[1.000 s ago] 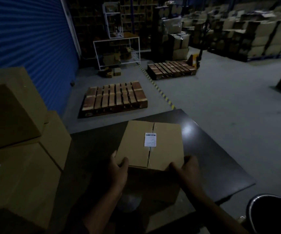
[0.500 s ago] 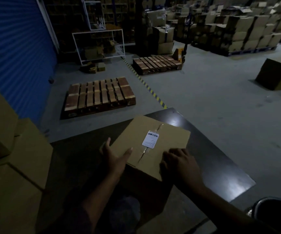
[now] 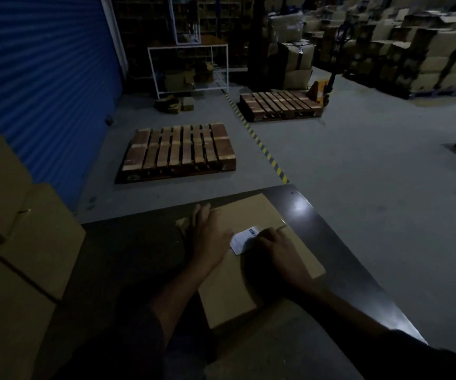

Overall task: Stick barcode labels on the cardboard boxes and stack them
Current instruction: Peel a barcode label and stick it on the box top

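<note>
Table (image 3: 339, 242), dark and shiny, holds a flat cardboard box (image 3: 251, 286). The left hand (image 3: 207, 237) lies flat and open on the box top. The right hand (image 3: 279, 249) presses down on the white barcode label (image 3: 242, 241) between them, fingers bent.

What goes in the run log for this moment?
left hand flat on cardboard box | right hand pressing barcode label | box on table | unstacked
</note>
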A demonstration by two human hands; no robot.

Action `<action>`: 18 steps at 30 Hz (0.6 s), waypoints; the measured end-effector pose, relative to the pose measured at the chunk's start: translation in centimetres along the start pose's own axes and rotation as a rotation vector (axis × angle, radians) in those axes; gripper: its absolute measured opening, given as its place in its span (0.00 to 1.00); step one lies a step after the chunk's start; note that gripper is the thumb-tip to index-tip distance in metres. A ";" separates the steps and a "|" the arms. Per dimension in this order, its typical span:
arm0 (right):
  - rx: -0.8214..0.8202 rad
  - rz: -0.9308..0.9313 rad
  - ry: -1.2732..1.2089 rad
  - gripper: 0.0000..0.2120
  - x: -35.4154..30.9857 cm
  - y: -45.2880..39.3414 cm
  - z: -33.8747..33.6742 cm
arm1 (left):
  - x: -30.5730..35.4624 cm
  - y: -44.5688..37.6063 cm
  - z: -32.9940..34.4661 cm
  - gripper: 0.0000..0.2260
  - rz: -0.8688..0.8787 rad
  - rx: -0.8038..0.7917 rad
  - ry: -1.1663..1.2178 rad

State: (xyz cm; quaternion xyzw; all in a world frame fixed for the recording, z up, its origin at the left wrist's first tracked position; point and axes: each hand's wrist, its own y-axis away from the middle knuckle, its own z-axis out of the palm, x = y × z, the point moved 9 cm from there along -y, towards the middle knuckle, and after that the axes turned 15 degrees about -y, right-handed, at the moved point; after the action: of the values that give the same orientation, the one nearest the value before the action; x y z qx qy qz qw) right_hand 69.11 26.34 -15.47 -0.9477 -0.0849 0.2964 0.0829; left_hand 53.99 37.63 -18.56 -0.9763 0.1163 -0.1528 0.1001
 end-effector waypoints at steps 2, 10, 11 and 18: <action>-0.014 0.037 0.014 0.24 2.2 -1.2 -0.7 | 0.1 1.2 0.9 0.27 -0.048 -0.020 -0.112; -0.015 0.016 0.040 0.29 3.3 -2.3 0.0 | -0.7 2.0 0.4 0.21 -0.086 0.019 -0.050; -0.025 0.024 0.011 0.28 3.5 -2.5 -0.1 | -0.5 2.0 0.3 0.20 -0.068 0.022 -0.046; 0.050 0.072 -0.175 0.18 4.3 -2.6 -0.8 | -0.4 2.4 -0.8 0.17 -0.102 0.022 -0.040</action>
State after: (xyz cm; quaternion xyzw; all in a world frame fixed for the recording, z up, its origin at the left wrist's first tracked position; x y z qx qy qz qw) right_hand 72.73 29.64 -16.64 -0.9182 -0.0505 0.3828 0.0882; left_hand 52.85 35.28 -18.47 -0.9827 0.0626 -0.1394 0.1050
